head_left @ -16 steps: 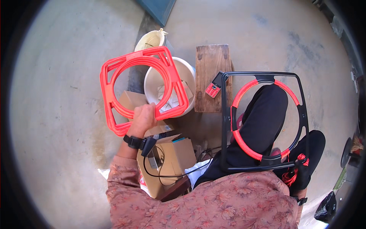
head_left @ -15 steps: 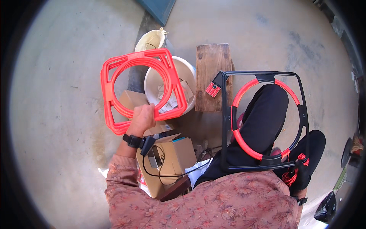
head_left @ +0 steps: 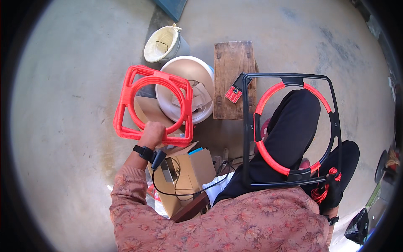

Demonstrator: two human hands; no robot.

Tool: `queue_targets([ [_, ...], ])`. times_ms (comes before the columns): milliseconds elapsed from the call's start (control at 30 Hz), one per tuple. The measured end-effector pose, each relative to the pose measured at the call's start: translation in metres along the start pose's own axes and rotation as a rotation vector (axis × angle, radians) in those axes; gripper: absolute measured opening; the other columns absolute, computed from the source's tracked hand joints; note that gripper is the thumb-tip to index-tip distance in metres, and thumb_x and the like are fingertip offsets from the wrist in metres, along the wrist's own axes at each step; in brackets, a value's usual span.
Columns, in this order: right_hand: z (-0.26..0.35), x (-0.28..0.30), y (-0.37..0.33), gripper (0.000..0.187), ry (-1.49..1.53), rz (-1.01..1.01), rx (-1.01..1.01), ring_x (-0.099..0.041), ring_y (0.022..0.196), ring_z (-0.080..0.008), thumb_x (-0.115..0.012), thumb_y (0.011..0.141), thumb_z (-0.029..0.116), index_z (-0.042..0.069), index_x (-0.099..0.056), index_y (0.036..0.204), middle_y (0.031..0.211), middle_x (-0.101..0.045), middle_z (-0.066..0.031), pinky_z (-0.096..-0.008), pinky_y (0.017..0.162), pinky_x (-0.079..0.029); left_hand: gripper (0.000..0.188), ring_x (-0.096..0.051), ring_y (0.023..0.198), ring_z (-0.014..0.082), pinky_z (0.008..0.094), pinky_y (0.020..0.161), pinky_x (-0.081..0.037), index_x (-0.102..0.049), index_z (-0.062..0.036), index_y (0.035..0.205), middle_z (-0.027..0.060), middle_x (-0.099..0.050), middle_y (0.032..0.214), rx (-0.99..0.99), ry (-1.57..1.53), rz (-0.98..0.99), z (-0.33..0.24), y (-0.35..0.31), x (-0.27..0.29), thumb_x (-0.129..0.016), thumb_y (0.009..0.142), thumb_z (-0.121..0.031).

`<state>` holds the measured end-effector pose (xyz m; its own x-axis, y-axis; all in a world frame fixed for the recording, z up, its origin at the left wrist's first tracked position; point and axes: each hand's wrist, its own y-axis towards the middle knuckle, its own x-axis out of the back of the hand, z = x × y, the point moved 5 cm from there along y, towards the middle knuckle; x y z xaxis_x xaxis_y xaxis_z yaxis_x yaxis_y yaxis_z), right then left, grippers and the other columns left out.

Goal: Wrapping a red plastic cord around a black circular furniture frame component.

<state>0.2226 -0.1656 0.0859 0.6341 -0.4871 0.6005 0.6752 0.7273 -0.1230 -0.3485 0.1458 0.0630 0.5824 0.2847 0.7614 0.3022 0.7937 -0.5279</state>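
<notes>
My left hand (head_left: 153, 133) is closed round the near side of a stack of red square frames (head_left: 125, 96), each with a round ring inside. It holds the stack tilted in the air, over a cardboard box and next to a white bucket. On my right, a black square frame (head_left: 289, 75) with an inner ring partly wrapped in red cord (head_left: 269, 156) stands over my lap. My right hand (head_left: 332, 191), in a black glove, grips its near right corner. A loose bundle of red cord (head_left: 320, 195) hangs at this hand. Its fingers are partly hidden by cord and frame.
A wooden stool (head_left: 233, 59) carries a phone (head_left: 239, 87) with red keys. Left of it stand a white bucket (head_left: 182, 62) with scraps inside and a smaller pail (head_left: 178, 48). An open cardboard box (head_left: 195, 172) sits by my left leg, with a black cable (head_left: 184, 194) across it.
My left hand has moved slightly left, and the red stack has tilted and drawn away from over the buckets. The black frame and my right hand stay almost in place.
</notes>
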Motion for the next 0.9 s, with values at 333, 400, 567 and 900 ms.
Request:
queue_targets([
  [333,0.005,-0.011,0.007,0.021,0.625,0.206,-0.537,-0.054,0.072,-0.0078,-0.062,0.087,0.02,0.012,-0.053,0.105,0.08,-0.054,0.0033,-0.0219,0.066,-0.044,0.01,-0.066,0.085,0.0239,0.0387,0.075,-0.046,-0.071,-0.0138,0.082,0.0085,-0.069,0.085,0.151,0.136,0.084,0.048,0.018,-0.048,-0.061,0.079,-0.012],
  [400,0.004,-0.011,0.006,0.022,0.614,0.208,-0.554,-0.054,0.07,-0.0079,-0.062,0.087,0.022,0.012,-0.054,0.104,0.078,-0.054,0.003,-0.0211,0.064,-0.043,0.012,-0.064,0.09,0.0221,0.038,0.081,-0.044,-0.069,-0.0148,0.087,0.0073,-0.067,0.088,0.104,0.207,-0.068,0.044,0.018,-0.053,-0.06,0.08,-0.012],
  [567,-0.001,-0.003,0.005,0.027,0.485,0.223,-0.42,-0.055,0.081,-0.0107,-0.061,0.089,0.02,0.007,-0.061,0.113,0.095,-0.058,-0.001,-0.0234,0.073,-0.044,0.018,-0.054,0.106,0.0256,0.0421,0.096,-0.038,-0.065,-0.013,0.096,0.0092,-0.06,0.103,0.127,0.187,-0.041,0.026,0.014,-0.04,-0.062,0.078,-0.014],
  [900,0.01,-0.013,0.009,0.018,0.605,0.189,-0.511,-0.055,0.064,-0.0091,-0.063,0.087,0.022,0.012,-0.055,0.099,0.075,-0.055,0.0021,-0.0224,0.059,-0.044,0.043,-0.046,0.117,0.0297,0.0496,0.108,-0.029,-0.057,-0.01,0.103,0.0116,-0.053,0.113,0.096,-0.027,-0.14,-0.005,-0.007,-0.023,-0.073,0.063,-0.013],
])
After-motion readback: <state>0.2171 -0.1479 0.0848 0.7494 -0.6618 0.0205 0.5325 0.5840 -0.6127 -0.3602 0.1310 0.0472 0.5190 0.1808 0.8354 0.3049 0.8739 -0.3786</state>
